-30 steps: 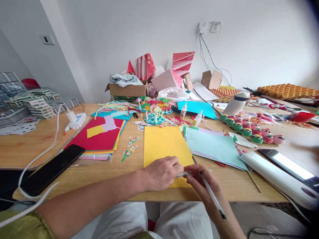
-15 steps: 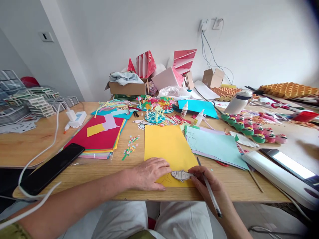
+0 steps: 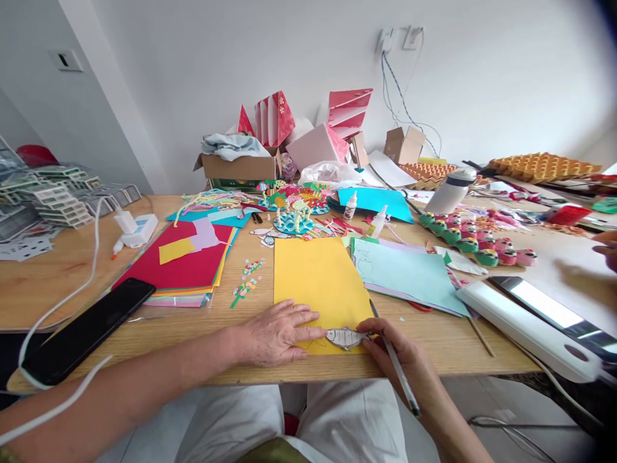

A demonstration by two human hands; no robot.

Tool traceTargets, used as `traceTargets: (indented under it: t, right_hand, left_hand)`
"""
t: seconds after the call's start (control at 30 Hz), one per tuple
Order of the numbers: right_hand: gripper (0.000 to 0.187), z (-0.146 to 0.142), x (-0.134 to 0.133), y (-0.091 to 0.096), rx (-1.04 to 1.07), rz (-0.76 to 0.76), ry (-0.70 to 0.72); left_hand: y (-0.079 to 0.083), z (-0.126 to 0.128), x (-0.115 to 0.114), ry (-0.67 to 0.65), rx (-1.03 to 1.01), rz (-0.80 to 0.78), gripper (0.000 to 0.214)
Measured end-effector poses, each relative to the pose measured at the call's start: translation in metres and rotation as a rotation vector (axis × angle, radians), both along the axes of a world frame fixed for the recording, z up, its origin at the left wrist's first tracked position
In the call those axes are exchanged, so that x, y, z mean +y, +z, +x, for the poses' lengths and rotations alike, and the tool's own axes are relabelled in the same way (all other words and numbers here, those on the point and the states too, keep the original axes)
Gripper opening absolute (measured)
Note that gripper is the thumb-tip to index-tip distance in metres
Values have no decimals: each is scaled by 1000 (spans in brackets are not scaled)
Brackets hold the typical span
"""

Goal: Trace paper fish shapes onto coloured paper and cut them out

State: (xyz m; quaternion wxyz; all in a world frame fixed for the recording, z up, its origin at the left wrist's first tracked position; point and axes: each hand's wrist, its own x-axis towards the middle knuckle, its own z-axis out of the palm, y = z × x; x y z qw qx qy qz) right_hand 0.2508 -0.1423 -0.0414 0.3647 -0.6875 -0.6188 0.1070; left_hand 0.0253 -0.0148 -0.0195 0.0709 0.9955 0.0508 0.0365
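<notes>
A yellow sheet of paper (image 3: 318,273) lies in front of me at the table's near edge. On its lower part rests a grey striped paper fish cutout (image 3: 345,338). My left hand (image 3: 279,331) is spread flat on the sheet, its index fingertip at the fish's head. Partly under that hand, faint pencil lines show on the yellow paper. My right hand (image 3: 393,350) has its thumb and fingertips at the fish's tail. A pen (image 3: 401,375) with a clear barrel is held slanting between the fingers of the same hand.
Coloured paper (image 3: 180,267) and a black phone (image 3: 89,328) lie left. Pale green sheets (image 3: 409,276), a long white device (image 3: 527,334) and painted egg-carton pieces (image 3: 482,241) are right. Glue bottles (image 3: 377,223) stand behind. Another person's hand (image 3: 606,247) shows at the right edge.
The view has shifted slightly, moving most things left in the picture. My left index finger now reaches the fish's head, and the fish looks slightly turned. Another person's hand has come in at the right.
</notes>
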Motion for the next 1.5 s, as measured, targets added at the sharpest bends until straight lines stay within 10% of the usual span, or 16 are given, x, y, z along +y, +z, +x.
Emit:
traceTargets:
  t: [1.23, 1.5]
  right_hand:
    - [16, 0, 11, 13, -150, -11, 129]
    - [15, 18, -16, 19, -37, 94, -155]
  left_hand:
    - [20, 36, 1, -235, -48, -19, 29]
    - [13, 34, -1, -206, -91, -40, 30]
